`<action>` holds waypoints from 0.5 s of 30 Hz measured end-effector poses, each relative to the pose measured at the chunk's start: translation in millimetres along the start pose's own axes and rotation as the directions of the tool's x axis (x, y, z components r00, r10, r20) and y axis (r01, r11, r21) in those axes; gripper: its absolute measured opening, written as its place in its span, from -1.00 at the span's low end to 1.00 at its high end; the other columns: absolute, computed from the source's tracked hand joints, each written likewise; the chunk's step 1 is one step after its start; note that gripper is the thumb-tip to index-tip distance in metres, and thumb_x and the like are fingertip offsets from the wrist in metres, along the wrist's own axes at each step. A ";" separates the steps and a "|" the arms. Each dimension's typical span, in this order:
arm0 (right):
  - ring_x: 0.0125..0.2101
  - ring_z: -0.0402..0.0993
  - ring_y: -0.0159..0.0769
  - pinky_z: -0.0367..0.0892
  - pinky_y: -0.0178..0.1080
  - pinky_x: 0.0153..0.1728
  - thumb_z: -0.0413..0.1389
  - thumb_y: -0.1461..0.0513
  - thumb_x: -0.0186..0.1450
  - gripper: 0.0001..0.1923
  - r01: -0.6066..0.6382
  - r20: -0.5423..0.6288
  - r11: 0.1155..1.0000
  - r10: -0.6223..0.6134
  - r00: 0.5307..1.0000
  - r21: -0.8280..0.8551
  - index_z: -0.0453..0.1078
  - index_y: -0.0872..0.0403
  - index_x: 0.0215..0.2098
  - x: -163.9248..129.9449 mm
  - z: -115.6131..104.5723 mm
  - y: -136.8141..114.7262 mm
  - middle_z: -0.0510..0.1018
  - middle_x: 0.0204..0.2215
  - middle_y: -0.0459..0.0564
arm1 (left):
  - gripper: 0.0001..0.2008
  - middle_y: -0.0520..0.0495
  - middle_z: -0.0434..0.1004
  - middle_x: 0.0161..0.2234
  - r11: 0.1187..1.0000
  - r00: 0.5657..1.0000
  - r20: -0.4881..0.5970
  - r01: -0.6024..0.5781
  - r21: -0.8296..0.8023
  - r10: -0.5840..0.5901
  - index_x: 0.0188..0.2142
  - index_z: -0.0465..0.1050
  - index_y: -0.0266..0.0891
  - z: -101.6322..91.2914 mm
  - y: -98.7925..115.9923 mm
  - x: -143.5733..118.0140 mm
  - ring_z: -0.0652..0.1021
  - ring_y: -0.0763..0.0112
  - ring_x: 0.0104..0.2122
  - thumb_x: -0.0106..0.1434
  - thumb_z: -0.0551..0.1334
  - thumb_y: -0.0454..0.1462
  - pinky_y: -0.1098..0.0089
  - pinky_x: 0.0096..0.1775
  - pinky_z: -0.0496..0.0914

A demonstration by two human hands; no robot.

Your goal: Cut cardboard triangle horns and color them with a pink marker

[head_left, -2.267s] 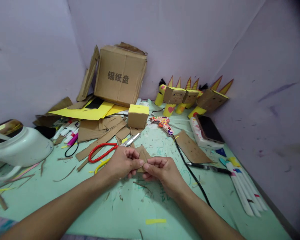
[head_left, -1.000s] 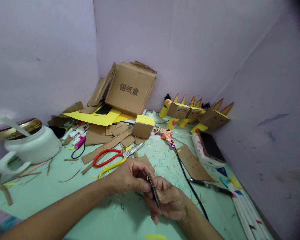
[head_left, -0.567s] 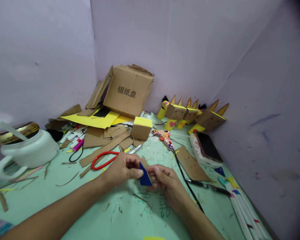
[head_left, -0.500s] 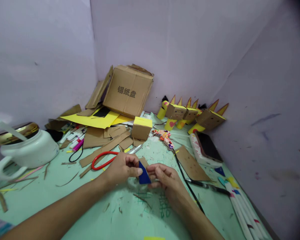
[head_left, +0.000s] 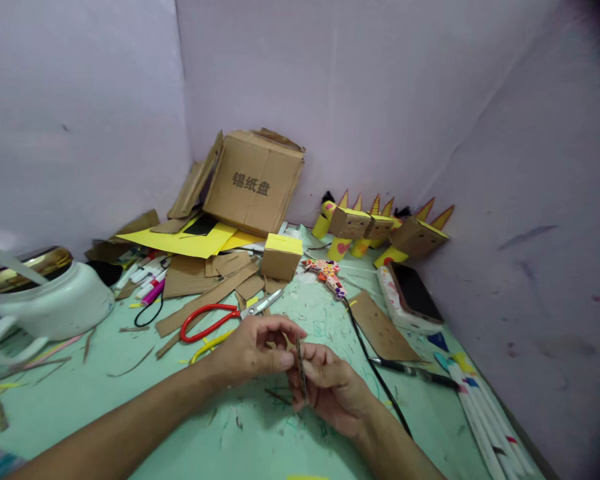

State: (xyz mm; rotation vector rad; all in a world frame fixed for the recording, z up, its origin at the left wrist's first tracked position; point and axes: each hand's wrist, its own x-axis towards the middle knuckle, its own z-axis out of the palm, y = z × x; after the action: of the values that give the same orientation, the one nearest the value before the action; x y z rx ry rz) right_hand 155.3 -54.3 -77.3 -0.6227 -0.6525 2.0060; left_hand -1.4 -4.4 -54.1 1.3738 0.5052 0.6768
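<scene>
While the right hand (head_left: 337, 390), in the lower centre of the head view, pinches a small cardboard piece (head_left: 302, 377) seen edge-on, the left hand (head_left: 253, 350) curls its fingers at the piece's upper end, though whether they grip it cannot be told. Red-and-yellow scissors (head_left: 249, 311) lie left of centre, a yellow-topped box (head_left: 281, 261) sits mid-frame, and horned cardboard figures (head_left: 351, 224) stand right of centre.

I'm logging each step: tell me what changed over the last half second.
The blue-faced piece turned from face-on to edge-on. The left hand still holds it; the right hand has closed around its lower part. Scissors, glue gun and yellow-topped box stayed put.
</scene>
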 end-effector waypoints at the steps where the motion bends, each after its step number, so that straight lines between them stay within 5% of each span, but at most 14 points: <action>1: -0.71 0.37 -0.49 0.43 -0.40 -0.66 0.37 0.22 -0.14 -0.70 -0.032 0.029 0.999 0.031 0.999 0.021 0.50 0.25 -0.48 0.0 -0.5 2.0 0.46 -0.68 -0.10 | -0.67 -0.10 0.39 -0.32 1.000 0.998 0.055 -0.029 -0.007 0.030 -0.31 0.47 -0.31 0.0 -1.5 -0.3 0.43 0.31 -0.31 -0.05 0.34 -0.14 0.37 -0.29 0.32; 7: -0.67 0.44 -0.44 0.44 -0.37 -0.62 0.37 0.14 -0.14 -0.63 -0.118 -0.008 0.991 0.117 0.993 -0.059 0.50 0.26 -0.47 -2.3 0.2 1.0 0.53 -0.61 0.00 | -0.74 -0.04 0.38 -0.43 0.988 0.996 0.065 0.062 -0.139 -0.054 -0.50 0.47 -0.30 0.3 -3.0 -0.2 0.45 0.42 -0.57 -0.13 0.39 -0.17 0.38 -0.49 0.34; 11: -0.60 0.43 -0.44 0.39 -0.39 -0.59 0.32 0.12 -0.05 -0.65 0.006 -0.191 0.967 -0.056 0.980 -0.256 0.51 0.24 -0.41 -2.5 2.5 -8.5 0.52 -0.54 0.00 | -0.79 -0.02 0.40 -0.53 0.994 0.994 -0.052 0.092 -0.066 -0.096 -0.55 0.47 -0.34 -1.1 4.3 1.5 0.41 0.45 -0.54 -0.12 0.35 -0.21 0.44 -0.46 0.25; 15: -0.61 0.36 -0.43 0.39 -0.34 -0.57 0.27 0.02 -0.02 -0.62 0.089 -0.359 0.910 -0.248 0.900 -0.404 0.50 0.20 -0.45 -1.3 0.6 -11.0 0.47 -0.62 -0.07 | -0.86 -0.02 0.41 -0.62 0.983 0.972 -0.153 0.181 0.007 -0.178 -0.60 0.44 -0.35 -1.4 5.7 3.5 0.38 0.45 -0.57 -0.15 0.29 -0.27 0.45 -0.49 0.19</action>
State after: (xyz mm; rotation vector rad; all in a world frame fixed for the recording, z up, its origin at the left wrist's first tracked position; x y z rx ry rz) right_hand 162.2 -50.6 -69.4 -1.1372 -0.8132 1.5249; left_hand -0.6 -0.6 -48.5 1.2839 0.7512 0.6316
